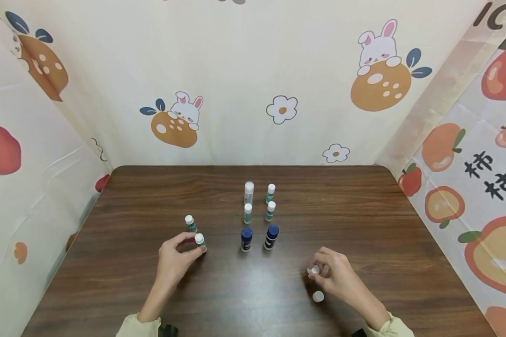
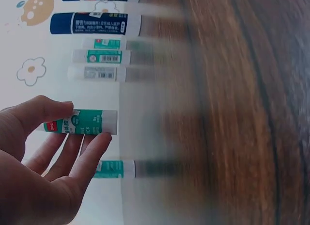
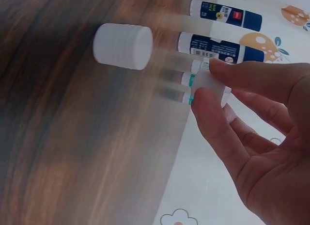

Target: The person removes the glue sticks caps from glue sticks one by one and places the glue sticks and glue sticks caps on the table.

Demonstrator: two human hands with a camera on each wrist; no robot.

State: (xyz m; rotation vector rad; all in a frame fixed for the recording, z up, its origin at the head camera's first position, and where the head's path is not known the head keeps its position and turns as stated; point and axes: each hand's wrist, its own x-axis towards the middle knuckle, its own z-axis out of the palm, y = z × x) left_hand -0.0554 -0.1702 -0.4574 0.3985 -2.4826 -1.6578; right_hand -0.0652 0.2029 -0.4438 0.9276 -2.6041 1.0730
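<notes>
Already six capped glue sticks [image 1: 259, 215] stand in two rows mid-table [image 1: 362, 215]. Your left hand [image 1: 174, 262] pinches a small green glue stick with white cap [image 1: 200, 242] upright at near left; your right hand [image 1: 335, 276] pinches a loose white plastic cap [image 1: 315, 270], another cap [image 1: 318, 296] lying nearer.

On the printed fabric wall [image 1: 480, 154] right of the dark wooden table [image 1: 362, 234], large black letters "ICA" run off its top corner, and black Chinese characters "柿", stacked twice, stand beside printed orange persimmons. The labels on the blue-capped and green-labelled glue sticks [image 2: 95, 24] carry print too small to read.
</notes>
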